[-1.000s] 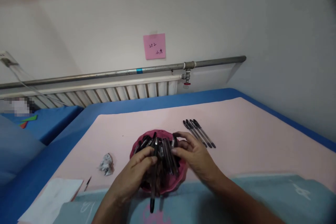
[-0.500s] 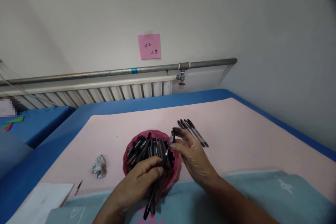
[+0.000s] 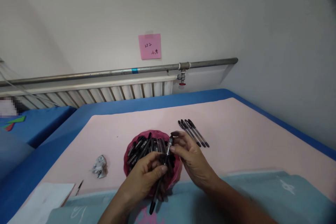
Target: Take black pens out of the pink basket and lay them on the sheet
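Observation:
Between my two hands a black pen slants over the near side of a dark pink basket. My left hand grips its barrel between thumb and fingers. At the upper end, my right hand pinches the black pen cap, which lines up with the barrel. Whether the cap is fully seated I cannot tell. Many black pens and caps fill the basket, partly covered by my left hand. Beyond my right hand several capped pens lie side by side in a slanted row.
A pink sheet covers the blue-edged table. Left of the basket lie a crumpled tissue, a thin dark pointed piece and white paper. A blue-green cloth spans the near edge. A radiator lines the wall.
My hands have drawn closer together, bringing the barrel up into the cap; the bright pen tip that showed between them is now hidden. The pen's lower end has swung slightly right.

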Tool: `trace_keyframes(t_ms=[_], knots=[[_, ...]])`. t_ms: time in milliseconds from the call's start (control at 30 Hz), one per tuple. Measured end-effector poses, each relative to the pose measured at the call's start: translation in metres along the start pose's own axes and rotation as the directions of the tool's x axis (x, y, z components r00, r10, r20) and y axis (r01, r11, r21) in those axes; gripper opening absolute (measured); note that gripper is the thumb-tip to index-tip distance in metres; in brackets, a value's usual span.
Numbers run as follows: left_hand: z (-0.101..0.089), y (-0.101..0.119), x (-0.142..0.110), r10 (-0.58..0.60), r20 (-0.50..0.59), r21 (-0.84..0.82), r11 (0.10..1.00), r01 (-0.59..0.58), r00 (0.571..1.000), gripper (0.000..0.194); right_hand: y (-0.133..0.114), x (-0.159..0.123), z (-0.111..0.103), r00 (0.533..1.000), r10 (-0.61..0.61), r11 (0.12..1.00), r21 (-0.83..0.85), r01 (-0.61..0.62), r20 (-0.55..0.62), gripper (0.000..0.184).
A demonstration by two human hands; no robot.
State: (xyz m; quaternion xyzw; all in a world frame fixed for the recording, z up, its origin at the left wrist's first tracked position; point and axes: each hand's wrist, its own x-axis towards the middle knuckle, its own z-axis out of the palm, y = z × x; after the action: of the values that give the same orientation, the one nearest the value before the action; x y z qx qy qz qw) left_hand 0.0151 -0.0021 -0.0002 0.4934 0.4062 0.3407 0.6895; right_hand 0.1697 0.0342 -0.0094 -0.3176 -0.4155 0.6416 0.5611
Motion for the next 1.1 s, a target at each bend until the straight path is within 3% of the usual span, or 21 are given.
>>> trace_keyframes(t_ms=[167, 533, 667, 733, 833, 900, 933, 967, 1100], knots=[[-0.001, -0.003, 0.005, 0.090, -0.175, -0.029, 0.995, -0.096, 0.980, 0.042, -0.003, -0.001, 0.002, 0.992, 0.125, 0.991, 0.048, -0.125, 0.002, 0.040], [-0.003, -0.005, 0.004, 0.117, -0.215, 0.029, 0.993, -0.113, 0.970, 0.050, -0.005, -0.008, 0.007, 0.968, 0.182, 0.983, -0.044, -0.177, 0.174, 0.029], [-0.005, 0.001, 0.001, 0.144, -0.252, 0.056, 0.989, -0.134, 0.957, 0.047, -0.019, 0.002, -0.011, 0.999, -0.002, 0.994, -0.107, -0.003, -0.050, 0.019], [-0.007, 0.006, -0.001, 0.125, -0.293, 0.061, 0.992, -0.112, 0.948, 0.045, -0.029, 0.011, -0.027, 0.967, -0.143, 0.970, -0.225, 0.095, -0.209, 0.021], [-0.012, 0.013, -0.003, 0.099, -0.370, 0.055, 0.995, -0.085, 0.924, 0.044, -0.044, 0.024, -0.054, 0.862, -0.345, 0.808, -0.585, 0.071, -0.372, 0.032], [-0.016, 0.015, -0.005, 0.110, -0.421, 0.065, 0.994, -0.091, 0.900, 0.041, -0.048, 0.031, -0.069, 0.816, -0.456, 0.563, -0.825, -0.044, -0.355, 0.037], [-0.018, 0.016, -0.006, 0.116, -0.438, 0.072, 0.993, -0.095, 0.891, 0.038, -0.048, 0.034, -0.076, 0.814, -0.482, 0.417, -0.902, -0.111, -0.323, 0.040], [-0.020, 0.017, -0.006, 0.120, -0.454, 0.077, 0.992, -0.095, 0.883, 0.036, -0.047, 0.037, -0.082, 0.823, -0.478, 0.357, -0.924, -0.138, -0.308, 0.040], [-0.026, 0.021, -0.008, 0.119, -0.525, 0.095, 0.992, -0.082, 0.843, 0.032, -0.038, 0.048, -0.101, 0.870, -0.410, 0.239, -0.953, -0.187, -0.274, 0.030]])
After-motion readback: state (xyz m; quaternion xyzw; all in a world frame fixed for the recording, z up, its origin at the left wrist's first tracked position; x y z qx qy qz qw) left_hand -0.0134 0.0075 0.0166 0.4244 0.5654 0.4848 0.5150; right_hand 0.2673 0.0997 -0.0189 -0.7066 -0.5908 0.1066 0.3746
